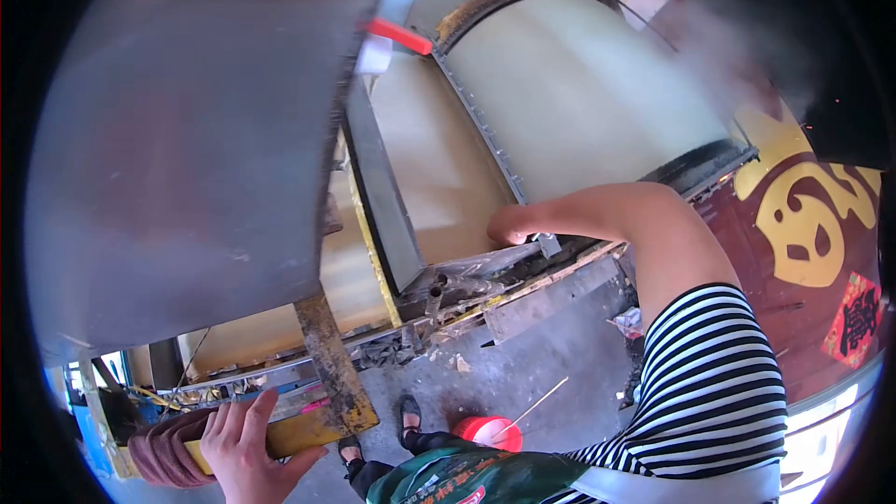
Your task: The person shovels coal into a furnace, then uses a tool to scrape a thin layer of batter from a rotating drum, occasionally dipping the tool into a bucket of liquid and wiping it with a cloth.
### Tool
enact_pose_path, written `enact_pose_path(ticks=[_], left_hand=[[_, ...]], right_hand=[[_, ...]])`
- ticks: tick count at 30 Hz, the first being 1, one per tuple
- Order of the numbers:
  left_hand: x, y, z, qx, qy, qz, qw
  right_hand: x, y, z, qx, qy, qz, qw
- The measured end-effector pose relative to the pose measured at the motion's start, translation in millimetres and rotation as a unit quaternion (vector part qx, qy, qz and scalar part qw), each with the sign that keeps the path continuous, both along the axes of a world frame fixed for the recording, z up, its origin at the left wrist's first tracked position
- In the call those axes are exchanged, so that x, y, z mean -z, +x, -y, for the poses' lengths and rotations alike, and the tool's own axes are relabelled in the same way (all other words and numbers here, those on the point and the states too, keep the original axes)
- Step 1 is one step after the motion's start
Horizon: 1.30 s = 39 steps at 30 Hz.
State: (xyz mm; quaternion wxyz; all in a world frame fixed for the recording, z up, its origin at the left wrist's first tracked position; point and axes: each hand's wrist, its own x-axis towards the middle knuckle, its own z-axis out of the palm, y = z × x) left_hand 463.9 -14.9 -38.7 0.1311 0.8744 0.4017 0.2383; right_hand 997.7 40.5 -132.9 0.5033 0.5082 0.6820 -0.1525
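Note:
My left hand [247, 453] is at the lower left, fingers stretched over a yellow metal bar [317, 431] and thumb held apart. Brown cloth [166, 453] is wrapped around the bar's left end. My right arm reaches across to the machine, where my right hand [511, 224] is closed at the near end of a pale, shallow tray [434, 159]. Its fingers are curled beside a small metal bracket [549, 245], and what they hold is mostly hidden. Just beyond that hand lies a large, pale, curved drum surface [579, 84], with a dark slatted strip along its edge.
A large grey panel [196, 149] fills the left side. One red-handled tool [401, 35] lies near the drum. A red bucket [487, 431] with a thin stick stands on the floor by my feet. Steam [723, 37] drifts at upper right, above a maroon surface with gold lettering [803, 224].

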Motion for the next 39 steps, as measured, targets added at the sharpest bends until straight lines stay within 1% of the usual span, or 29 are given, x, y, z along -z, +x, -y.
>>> enact_pose_path(ticks=[1, 3, 6, 7, 8, 9, 10, 11, 13, 14, 15, 17, 18, 19, 21, 22, 23, 25, 26, 27, 28, 29, 30, 31, 34, 35, 37, 38, 39], left_hand=[[0, -1, 0, -0.006, 0.001, 0.001, 1.0], [-1, -2, 0, 0.006, 0.004, 0.01, 1.0], [-2, -3, 0, 0.003, -0.005, 0.012, 1.0], [-3, -3, 0, 0.008, -0.012, 0.009, 1.0], [-3, -2, -1, 0.012, -0.01, 0.009, 1.0], [-3, -2, -1, 0.013, -0.02, 0.015, 1.0], [-4, -2, -1, 0.013, -0.03, 0.021, 0.999], [-5, -2, -1, 0.018, -0.025, 0.022, 0.999], [-7, -2, 0, 0.018, -0.015, 0.007, 1.0], [-8, -3, 0, 0.021, -0.009, 0.008, 1.0], [-8, -3, 0, 0.021, -0.015, 0.008, 1.0], [-11, -4, 0, 0.022, -0.015, 0.008, 1.0], [-13, -3, 0, 0.028, -0.018, 0.008, 0.999], [-15, -2, 1, 0.032, -0.02, 0.007, 0.999], [-14, -2, 0, 0.035, -0.025, 0.01, 0.999], [-13, -2, 0, 0.038, -0.035, 0.013, 0.999], [-12, -2, 1, 0.038, -0.032, 0.009, 0.999], [-11, -2, 2, 0.036, -0.032, 0.019, 0.999], [-11, -1, 2, 0.039, -0.03, 0.015, 0.999], [-12, -1, 2, 0.039, -0.034, 0.014, 0.999], [-12, 0, 2, 0.038, -0.039, 0.014, 0.998], [-13, 0, 3, 0.04, -0.038, 0.012, 0.998], [-13, 0, 3, 0.04, -0.033, 0.01, 0.999], [-13, 0, 4, 0.04, -0.029, 0.008, 0.999], [-16, -1, 5, 0.044, -0.028, 0.005, 0.999], [-17, -1, 5, 0.041, -0.026, 0.006, 0.999], [-19, -1, 5, 0.051, -0.023, 0.001, 0.998], [-19, -1, 5, 0.046, -0.02, 0.002, 0.999], [-20, -1, 5, 0.048, -0.032, 0.006, 0.998]], right_hand=[[7, 4, -2, 0.017, -0.009, 0.012, 1.0], [5, 4, -6, -0.006, -0.02, 0.025, 0.999], [-1, -4, -4, 0.035, 0.069, -0.012, 0.997], [-7, -10, -6, 0.036, 0.071, -0.013, 0.997], [-18, -16, -9, 0.166, 0.073, -0.029, 0.983], [-30, -22, -10, 0.293, 0.074, -0.045, 0.952], [-42, -26, -9, 0.379, 0.102, -0.112, 0.913], [-50, -28, -7, 0.383, 0.107, -0.112, 0.91], [-65, -31, -4, 0.5, 0.183, -0.216, 0.818], [-70, -30, 1, 0.537, 0.204, -0.257, 0.777], [-75, -30, 7, 0.536, 0.21, -0.258, 0.776], [-86, -36, 18, 0.645, 0.299, -0.373, 0.596], [-85, -39, 24, 0.681, 0.313, -0.412, 0.518], [-79, -39, 28, 0.679, 0.317, -0.415, 0.516], [-58, -41, 29, 0.701, 0.351, -0.471, 0.404], [-53, -46, 30, 0.701, 0.362, -0.478, 0.387], [-50, -48, 31, 0.7, 0.361, -0.482, 0.383], [-46, -54, 33, 0.672, 0.383, -0.461, 0.435], [-46, -56, 35, 0.673, 0.383, -0.463, 0.431], [-47, -58, 36, 0.584, 0.395, -0.381, 0.599], [-49, -61, 37, 0.468, 0.39, -0.281, 0.741], [-50, -66, 37, 0.47, 0.391, -0.283, 0.739], [-50, -72, 37, 0.368, 0.4, -0.193, 0.817], [-50, -76, 36, 0.256, 0.4, -0.097, 0.875], [-39, -73, 25, 0.283, 0.434, -0.109, 0.848], [-35, -71, 22, 0.28, 0.436, -0.111, 0.848], [-28, -72, 21, 0.276, 0.507, -0.144, 0.803], [-26, -73, 21, 0.272, 0.509, -0.147, 0.804], [-23, -74, 23, 0.265, 0.544, -0.158, 0.78]])
